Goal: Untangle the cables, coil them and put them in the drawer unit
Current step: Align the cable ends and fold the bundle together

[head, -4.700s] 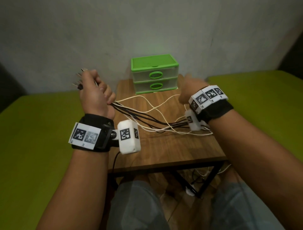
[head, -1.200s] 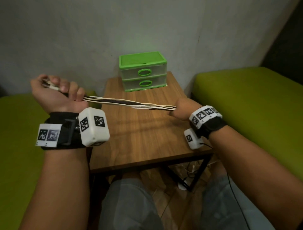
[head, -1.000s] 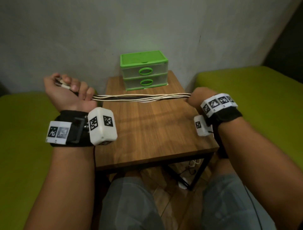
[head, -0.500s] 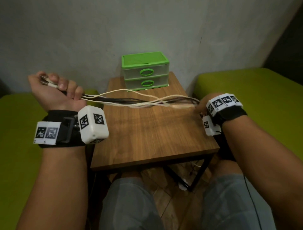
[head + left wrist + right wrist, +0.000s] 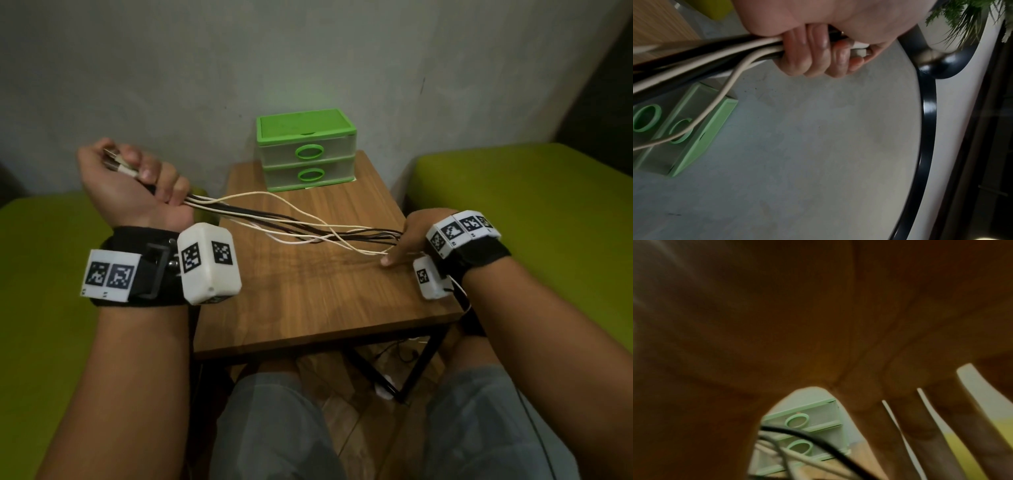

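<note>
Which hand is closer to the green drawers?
Probably the left, though it is close. The left hand grips the cables beyond the table's left edge, level with the drawers. The right hand is lower, at the table's right edge.

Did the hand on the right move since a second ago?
Yes. The right hand dropped from level with the drawer unit base down toward the table's near right edge, letting the cables sag.

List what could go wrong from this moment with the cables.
1. The right hand has straight, spread fingers over the cables, so strands may slip free and sag.
2. White and black strands cross mid-span above the table; coiling now may lock in the tangle.
3. Both drawers of the drawer unit look closed, while the left hand grips the plug ends.
</note>
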The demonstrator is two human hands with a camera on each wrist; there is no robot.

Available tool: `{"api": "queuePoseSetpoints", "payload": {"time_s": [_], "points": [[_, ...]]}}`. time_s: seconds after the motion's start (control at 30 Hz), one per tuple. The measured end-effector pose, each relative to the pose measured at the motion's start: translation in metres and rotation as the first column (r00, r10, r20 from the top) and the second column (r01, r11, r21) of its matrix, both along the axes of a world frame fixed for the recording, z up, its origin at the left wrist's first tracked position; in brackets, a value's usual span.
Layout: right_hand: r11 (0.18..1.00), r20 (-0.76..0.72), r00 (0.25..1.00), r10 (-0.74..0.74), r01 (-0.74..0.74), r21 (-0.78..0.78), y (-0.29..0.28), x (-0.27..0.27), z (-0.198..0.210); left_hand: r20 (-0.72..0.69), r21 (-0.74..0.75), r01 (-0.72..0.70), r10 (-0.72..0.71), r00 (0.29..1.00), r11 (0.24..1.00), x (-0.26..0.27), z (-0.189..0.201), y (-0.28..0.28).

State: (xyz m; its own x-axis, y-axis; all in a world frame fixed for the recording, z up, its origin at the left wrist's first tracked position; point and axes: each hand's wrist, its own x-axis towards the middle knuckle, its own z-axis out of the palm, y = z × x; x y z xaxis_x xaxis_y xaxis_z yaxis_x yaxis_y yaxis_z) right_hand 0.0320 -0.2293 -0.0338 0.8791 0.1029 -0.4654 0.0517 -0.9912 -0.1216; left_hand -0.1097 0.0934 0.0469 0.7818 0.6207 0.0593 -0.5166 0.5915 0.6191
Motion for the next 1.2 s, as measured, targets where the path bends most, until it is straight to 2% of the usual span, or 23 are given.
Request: {"api": "queuePoseSetpoints", "payload": {"time_s": [0.1,0.13,0.3,0.47,0.67,0.77,0.83,0.97,1.07,1.2], "points": [[0.999,-0.117,0.992,-0.048,0.047,-0.011,-0.017,0.004,0.002,0.037,0.001,0.013,-0.013,0.999,1.000,0.001,0.001,0.017],[0.999,-0.117,0.992,-0.052,0.051,-0.017,-0.023,0.006,0.000,0.066,0.001,0.025,-0.025,0.998,1.000,0.000,0.002,0.022],[0.995,0.132,0.991,0.003,0.010,-0.095,-0.041,0.013,-0.015,0.019,0.013,-0.016,0.016,1.000,1.000,-0.002,0.003,0.015],[0.990,0.258,0.965,-0.042,0.076,-0.122,-0.037,0.012,-0.019,-0.015,0.019,0.011,-0.011,1.000,1.000,0.002,-0.002,0.000],[0.993,0.252,0.966,-0.056,0.081,-0.088,-0.035,0.025,-0.016,-0.024,0.029,0.001,-0.001,1.000,1.000,0.004,-0.002,-0.001],[0.991,0.244,0.961,-0.130,0.119,0.058,-0.036,0.026,-0.005,-0.023,0.021,-0.008,0.008,1.000,1.000,0.002,0.001,0.002],[0.988,0.289,0.946,-0.147,0.128,0.084,-0.042,0.030,0.000,-0.015,0.015,-0.014,0.015,1.000,1.000,0.001,0.003,0.004],[0.986,0.410,0.897,-0.167,0.146,0.082,-0.041,0.033,-0.003,-0.030,0.023,0.006,-0.005,1.000,1.000,0.002,0.002,-0.002],[0.989,0.379,0.915,-0.137,0.104,0.108,-0.024,0.027,0.004,-0.046,0.056,0.014,-0.011,0.999,0.998,0.007,-0.002,-0.013],[0.993,0.415,0.903,-0.111,0.085,0.082,-0.017,0.024,-0.002,-0.040,0.056,0.020,-0.018,0.999,0.998,0.008,-0.003,-0.018]]}}
